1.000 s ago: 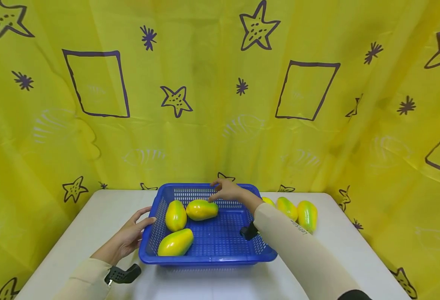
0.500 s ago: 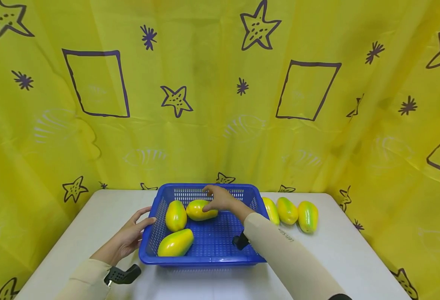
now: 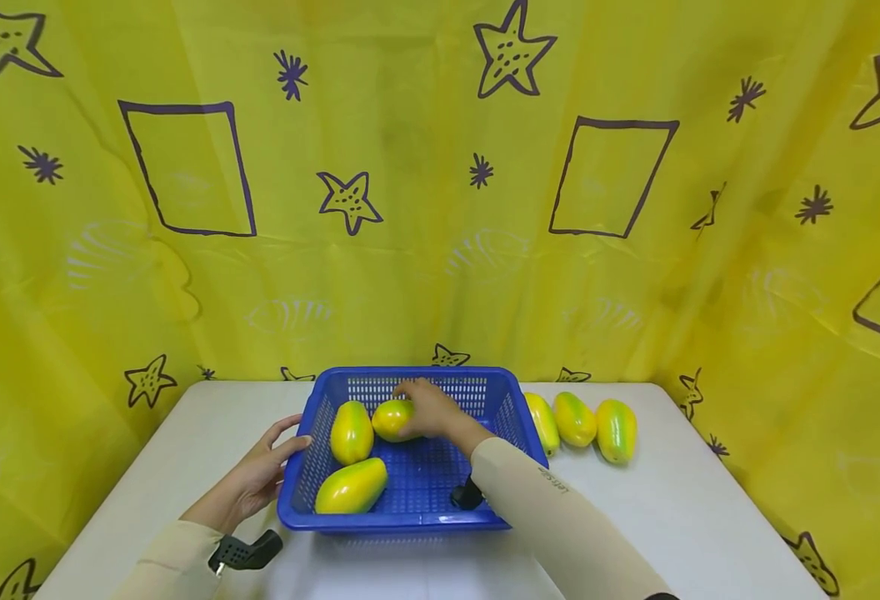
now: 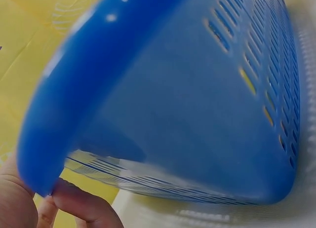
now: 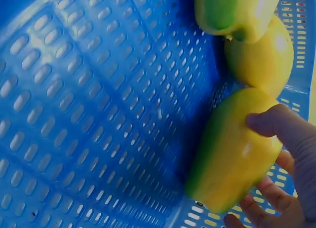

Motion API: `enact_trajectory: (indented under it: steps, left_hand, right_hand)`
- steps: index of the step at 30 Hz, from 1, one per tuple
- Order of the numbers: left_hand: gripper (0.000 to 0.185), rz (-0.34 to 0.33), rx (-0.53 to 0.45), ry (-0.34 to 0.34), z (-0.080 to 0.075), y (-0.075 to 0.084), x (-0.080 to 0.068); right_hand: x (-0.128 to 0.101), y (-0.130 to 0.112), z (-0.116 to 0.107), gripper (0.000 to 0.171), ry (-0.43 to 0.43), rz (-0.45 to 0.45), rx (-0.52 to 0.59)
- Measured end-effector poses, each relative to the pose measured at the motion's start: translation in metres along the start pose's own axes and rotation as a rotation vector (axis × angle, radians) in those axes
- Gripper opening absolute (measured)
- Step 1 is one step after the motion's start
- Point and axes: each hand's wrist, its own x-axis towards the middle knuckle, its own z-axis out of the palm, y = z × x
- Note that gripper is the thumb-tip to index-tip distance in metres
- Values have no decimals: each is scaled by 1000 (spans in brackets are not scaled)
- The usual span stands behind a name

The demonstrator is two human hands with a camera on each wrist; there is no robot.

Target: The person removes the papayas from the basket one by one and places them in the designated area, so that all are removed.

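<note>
A blue basket [image 3: 410, 492] sits on the white counter [image 3: 680, 508], near the middle and close to the far yellow curtain [image 3: 410, 250]; three yellow-green papayas lie inside it; the right hand [image 3: 428, 410] reaches over the basket and curls its fingers and thumb round the far papaya [image 3: 391, 418], which rests on the basket floor toward the far wall; the right wrist view shows the thumb [image 5: 276, 122] across the fruit's top and fingertips under its end, with the fruit touching the mesh floor; just left of it a second papaya [image 3: 352, 432] lies with one end toward the far wall; a third papaya [image 3: 351, 486] lies in the near left corner; the left hand [image 3: 260, 475] rests at the basket's left rim, thumb on the rim and fingers loosely bent against the outer wall; on the counter right of the basket, three more papayas [image 3: 575, 419] stand side by side in a row
</note>
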Motion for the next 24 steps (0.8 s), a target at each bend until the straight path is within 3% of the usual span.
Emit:
enact_trajectory:
  steps: [9, 24]
  left_hand:
    - [75, 5, 0, 3, 2, 1, -2]
    - [73, -3, 4, -9, 0, 2, -1]
  right_hand:
    - [0, 0, 4, 60, 28, 4, -103]
    - [2, 2, 8, 64, 21, 40, -131]
